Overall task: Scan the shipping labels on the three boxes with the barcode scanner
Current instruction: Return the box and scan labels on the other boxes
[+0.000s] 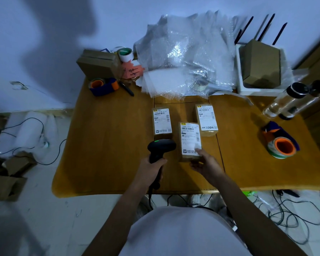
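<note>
While the left hand (151, 166) grips the scanner (160, 150) by its handle, green light lit on top, the right hand (204, 163) holds the near end of the middle box (190, 140), fingers curled around its edge. Left box (162, 121) sits just beyond the scanner; right box (207, 119) touches the middle box's far right corner. All three lie label-up on the tabletop (109, 145).

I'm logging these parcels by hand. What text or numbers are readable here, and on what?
"20元": bottom of the white label on the right-hand brown cardboard box.
Other print and barcodes on all three box labels: too small and blurred.
Handwriting on the pink paper slip: illegible.
</note>
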### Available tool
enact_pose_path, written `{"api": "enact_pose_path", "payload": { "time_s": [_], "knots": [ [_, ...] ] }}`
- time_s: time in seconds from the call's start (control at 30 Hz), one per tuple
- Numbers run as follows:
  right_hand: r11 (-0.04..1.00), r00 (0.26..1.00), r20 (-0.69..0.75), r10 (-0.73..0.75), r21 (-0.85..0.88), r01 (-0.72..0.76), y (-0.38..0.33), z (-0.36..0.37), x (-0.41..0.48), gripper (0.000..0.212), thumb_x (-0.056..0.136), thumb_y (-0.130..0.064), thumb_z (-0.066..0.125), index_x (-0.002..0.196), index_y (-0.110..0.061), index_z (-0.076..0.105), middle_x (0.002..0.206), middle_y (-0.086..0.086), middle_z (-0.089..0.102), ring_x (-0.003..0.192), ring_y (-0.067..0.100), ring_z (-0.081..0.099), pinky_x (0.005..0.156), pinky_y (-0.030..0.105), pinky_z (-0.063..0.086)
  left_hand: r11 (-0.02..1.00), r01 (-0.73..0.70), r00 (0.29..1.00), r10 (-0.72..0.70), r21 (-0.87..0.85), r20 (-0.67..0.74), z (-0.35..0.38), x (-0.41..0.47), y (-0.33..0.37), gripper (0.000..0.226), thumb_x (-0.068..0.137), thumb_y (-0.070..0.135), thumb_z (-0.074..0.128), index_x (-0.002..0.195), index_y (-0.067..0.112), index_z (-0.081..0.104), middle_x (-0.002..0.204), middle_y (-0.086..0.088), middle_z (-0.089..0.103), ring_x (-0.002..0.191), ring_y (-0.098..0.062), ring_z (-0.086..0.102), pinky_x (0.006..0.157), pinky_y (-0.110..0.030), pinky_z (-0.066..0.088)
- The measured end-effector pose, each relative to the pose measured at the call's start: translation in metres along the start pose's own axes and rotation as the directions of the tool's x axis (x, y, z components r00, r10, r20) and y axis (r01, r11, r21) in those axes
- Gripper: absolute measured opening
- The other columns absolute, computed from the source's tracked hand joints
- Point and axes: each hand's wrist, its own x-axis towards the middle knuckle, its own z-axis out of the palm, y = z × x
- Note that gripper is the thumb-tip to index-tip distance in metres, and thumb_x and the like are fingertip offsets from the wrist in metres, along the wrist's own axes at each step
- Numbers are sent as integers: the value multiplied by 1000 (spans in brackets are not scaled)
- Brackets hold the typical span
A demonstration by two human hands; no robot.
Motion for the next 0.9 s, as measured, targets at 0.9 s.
{"api": "enact_pose_path", "payload": {
  "time_s": [0.9],
  "knots": [
    [925,969,-229,93,381,2,-51,65,53,33,89,-28,69,115,-12,59,111,15,59,85,24,56,78,35,51,999,4,999,-6,-47,-37,-6,0,1,7,95,15,65,96,9,62,64,-4,55,53,-15,53,53,-27,46]
  ]
}}
